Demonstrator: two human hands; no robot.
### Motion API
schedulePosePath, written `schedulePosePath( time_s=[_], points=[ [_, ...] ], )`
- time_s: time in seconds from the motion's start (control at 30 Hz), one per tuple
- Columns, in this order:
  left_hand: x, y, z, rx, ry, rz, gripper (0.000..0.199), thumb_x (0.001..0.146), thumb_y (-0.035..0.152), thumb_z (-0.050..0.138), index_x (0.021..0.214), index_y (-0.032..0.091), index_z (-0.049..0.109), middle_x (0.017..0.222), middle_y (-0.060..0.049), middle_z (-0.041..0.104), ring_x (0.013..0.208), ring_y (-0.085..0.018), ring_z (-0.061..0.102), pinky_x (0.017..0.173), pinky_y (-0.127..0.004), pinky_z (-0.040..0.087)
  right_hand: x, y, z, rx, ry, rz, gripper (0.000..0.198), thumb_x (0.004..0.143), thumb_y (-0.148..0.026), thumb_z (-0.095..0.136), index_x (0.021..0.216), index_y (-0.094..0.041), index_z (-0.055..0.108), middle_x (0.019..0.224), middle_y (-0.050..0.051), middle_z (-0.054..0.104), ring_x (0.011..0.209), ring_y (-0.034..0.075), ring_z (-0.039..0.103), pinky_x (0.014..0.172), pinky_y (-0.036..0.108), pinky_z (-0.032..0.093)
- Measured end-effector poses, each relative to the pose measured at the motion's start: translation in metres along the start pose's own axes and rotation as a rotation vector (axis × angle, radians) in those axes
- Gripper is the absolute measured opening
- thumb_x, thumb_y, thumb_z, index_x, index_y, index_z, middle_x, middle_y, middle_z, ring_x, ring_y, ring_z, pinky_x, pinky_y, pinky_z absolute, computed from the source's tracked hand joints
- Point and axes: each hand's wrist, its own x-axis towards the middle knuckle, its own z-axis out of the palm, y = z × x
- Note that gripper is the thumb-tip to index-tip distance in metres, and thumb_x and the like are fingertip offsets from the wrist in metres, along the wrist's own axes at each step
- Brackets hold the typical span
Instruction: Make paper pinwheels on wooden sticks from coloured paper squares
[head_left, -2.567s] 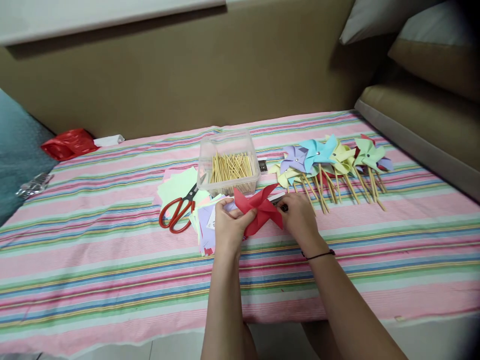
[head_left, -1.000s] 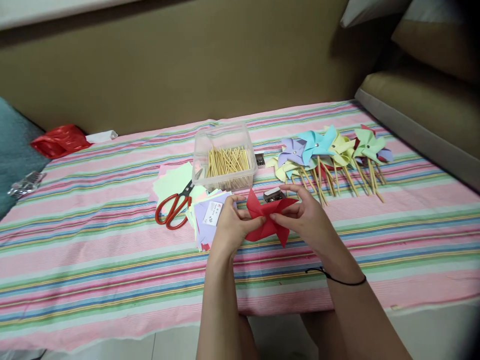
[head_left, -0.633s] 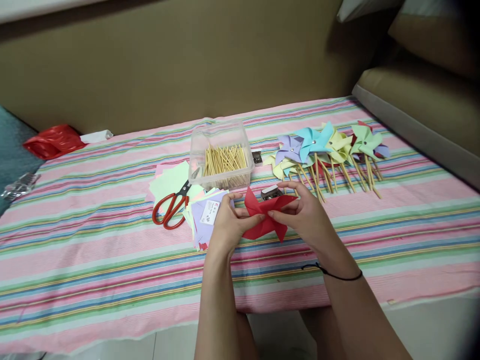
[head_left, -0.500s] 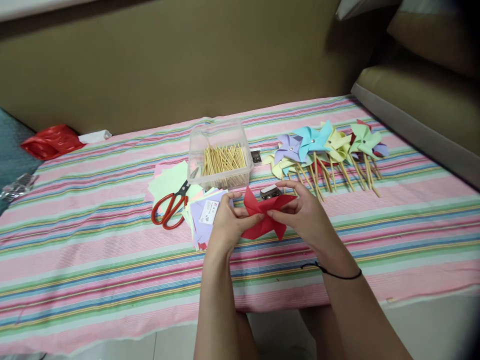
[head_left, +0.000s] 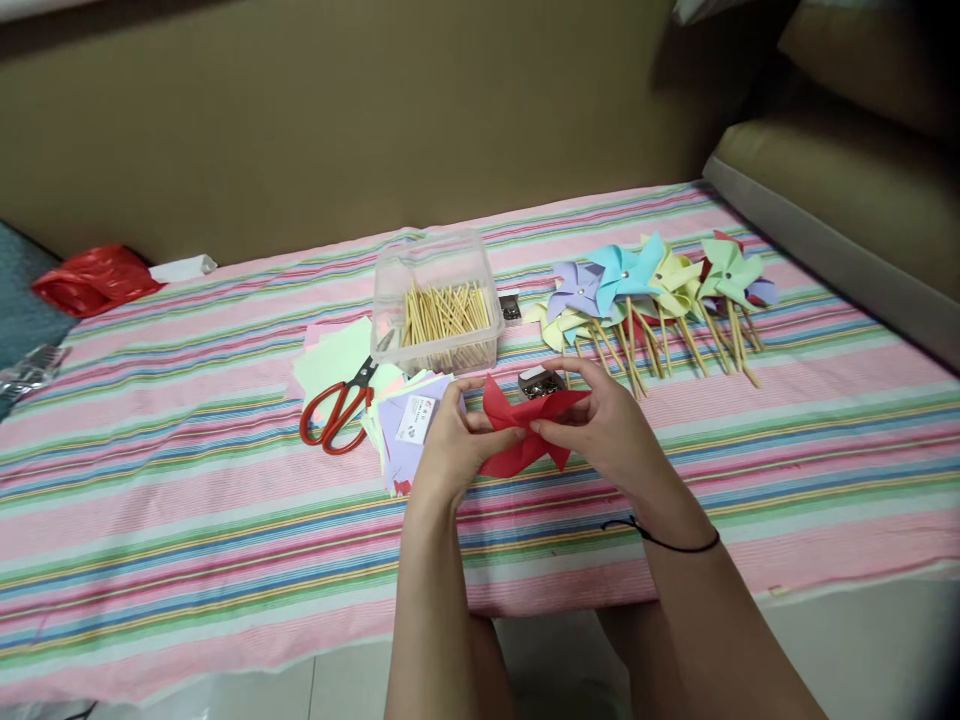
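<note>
A red paper pinwheel (head_left: 525,455) with folded blades is held between both hands above the striped cloth. My left hand (head_left: 457,440) is closed on its left side, thumb at the centre. From the right, my right hand (head_left: 596,425) pinches it, thumb also near the middle; any pin there is too small to make out. Just behind the pinwheel is a small box of dark metal pins or tacks (head_left: 540,384). Left of my left hand lies a stack of coloured paper squares (head_left: 394,440) with a white label on top.
Red-handled scissors (head_left: 337,415) lie on pale sheets at the left. A clear plastic box (head_left: 450,350) holds many wooden sticks. Finished pinwheels (head_left: 626,275) on sticks lie at the right. A red plastic bag (head_left: 97,280) is at the far left.
The view has shifted slightly. Both hands keep nearly the same hold on the red pinwheel, and nothing else has visibly moved.
</note>
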Motion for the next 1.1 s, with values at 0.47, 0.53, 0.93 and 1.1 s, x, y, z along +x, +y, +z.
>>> schedulePosePath(
  time_s=[0.47,0.53,0.93,1.1],
  points=[
    [-0.002,0.006,0.006,-0.011,0.078,-0.041,0.066,0.046,0.017,0.087,0.098,0.02,0.046,0.062,0.001,0.071,0.053,-0.018,0.066,0.052,-0.024,0.049,0.003,0.008,0.002,0.071,-0.016,-0.014,0.057,0.067,-0.028,0.073,0.118,-0.025,0.048,0.071,-0.001,0.068,0.066,0.019,0.066,0.058,0.03,0.051],
    [-0.003,0.007,0.007,-0.024,0.097,-0.04,0.066,0.045,0.017,0.087,0.096,0.02,0.045,0.059,0.003,0.069,0.052,-0.018,0.066,0.051,-0.024,0.049,0.003,0.01,0.002,0.069,-0.021,-0.011,0.057,0.069,-0.03,0.073,0.119,-0.025,0.047,0.067,-0.003,0.065,0.065,0.019,0.064,0.058,0.03,0.05],
    [-0.003,0.008,0.006,-0.04,0.064,-0.02,0.065,0.049,0.017,0.087,0.1,0.02,0.046,0.06,0.003,0.069,0.052,-0.016,0.065,0.052,-0.023,0.05,0.004,0.011,0.0,0.031,0.006,0.024,0.063,0.063,-0.028,0.076,0.119,-0.025,0.045,0.07,-0.003,0.065,0.067,0.02,0.066,0.054,0.028,0.051],
    [-0.003,0.008,0.008,-0.012,0.076,-0.004,0.067,0.049,0.018,0.086,0.099,0.021,0.042,0.06,0.003,0.069,0.052,-0.017,0.065,0.051,-0.024,0.05,0.004,0.011,0.001,0.044,0.004,0.034,0.06,0.063,-0.026,0.075,0.114,-0.025,0.045,0.07,-0.003,0.065,0.068,0.02,0.066,0.055,0.028,0.051]
  ],
)
